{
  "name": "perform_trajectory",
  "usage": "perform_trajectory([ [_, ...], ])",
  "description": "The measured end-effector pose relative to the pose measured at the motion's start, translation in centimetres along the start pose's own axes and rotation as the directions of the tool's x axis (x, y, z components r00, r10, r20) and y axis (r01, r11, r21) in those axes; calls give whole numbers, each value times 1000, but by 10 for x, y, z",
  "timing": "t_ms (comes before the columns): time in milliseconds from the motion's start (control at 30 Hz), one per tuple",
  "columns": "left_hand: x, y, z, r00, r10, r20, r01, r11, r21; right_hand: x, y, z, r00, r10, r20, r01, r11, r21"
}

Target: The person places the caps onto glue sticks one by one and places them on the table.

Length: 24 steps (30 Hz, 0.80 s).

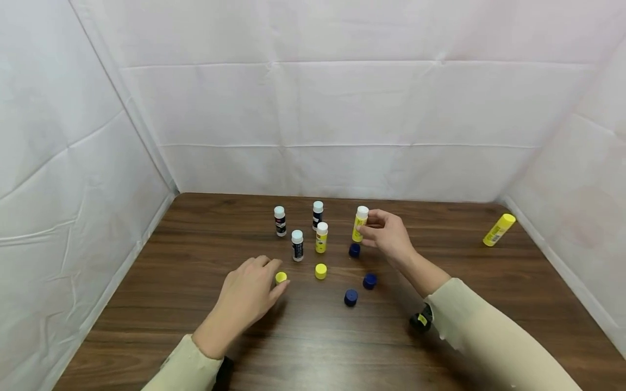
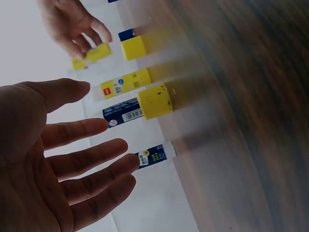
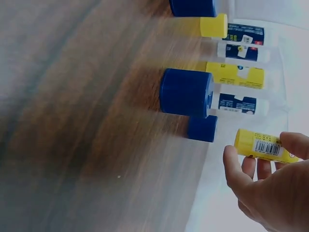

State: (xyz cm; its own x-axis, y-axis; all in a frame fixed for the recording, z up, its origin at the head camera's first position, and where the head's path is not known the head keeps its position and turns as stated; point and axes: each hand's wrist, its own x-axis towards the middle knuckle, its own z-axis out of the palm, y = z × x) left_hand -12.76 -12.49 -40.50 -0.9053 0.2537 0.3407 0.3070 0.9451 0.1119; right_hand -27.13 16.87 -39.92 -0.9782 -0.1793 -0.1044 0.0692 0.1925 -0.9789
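Of the hands (image 1: pixel 389 238), the right holds a barcoded, white-topped yellow tube (image 1: pixel 360 221).

Six glue sticks appear in all, three of them dark: a left dark stick (image 1: pixel 280 224), a far dark stick (image 1: pixel 318 215) and a near dark stick (image 1: pixel 298 247); the other three are a left yellow stick (image 1: pixel 321 239), a middle yellow stick (image 1: pixel 359 225) and a right yellow stick (image 1: pixel 499 230). Separate caps number five, two yellow, the left yellow cap (image 1: pixel 281 277) and the right yellow cap (image 1: pixel 320 271), and three blue, the far blue cap (image 1: pixel 354 250), the right blue cap (image 1: pixel 370 281) and the near blue cap (image 1: pixel 351 297). There are two hands, one left hand (image 1: pixel 249 288) and one right hand (image 1: pixel 388 233), and one wooden table (image 1: pixel 313 347).
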Motion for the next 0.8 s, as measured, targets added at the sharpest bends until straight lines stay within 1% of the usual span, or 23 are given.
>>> perform_trajectory([
  [167, 6, 0, 6, 997, -19, 75, 18, 1000, 3, -15, 0, -5, 1000, -12, -3, 12, 1000, 13],
  [300, 10, 0, 9, 992, -35, 121, 34, 999, 4, -29, 1, -3, 999, -30, 15, 30, 1000, 8],
  [467, 14, 1, 14, 991, -28, 128, 27, 1000, 4, -52, -1, 6, 997, -65, 30, 66, 997, -30],
  [600, 16, 2, 17, 991, -25, 135, 25, 1000, 1, -70, -3, 17, 994, -99, 48, 102, 993, -55],
  [800, 18, 4, 20, 990, -7, 141, 8, 1000, -10, -91, -3, 28, 989, -140, 55, 145, 986, -83],
])
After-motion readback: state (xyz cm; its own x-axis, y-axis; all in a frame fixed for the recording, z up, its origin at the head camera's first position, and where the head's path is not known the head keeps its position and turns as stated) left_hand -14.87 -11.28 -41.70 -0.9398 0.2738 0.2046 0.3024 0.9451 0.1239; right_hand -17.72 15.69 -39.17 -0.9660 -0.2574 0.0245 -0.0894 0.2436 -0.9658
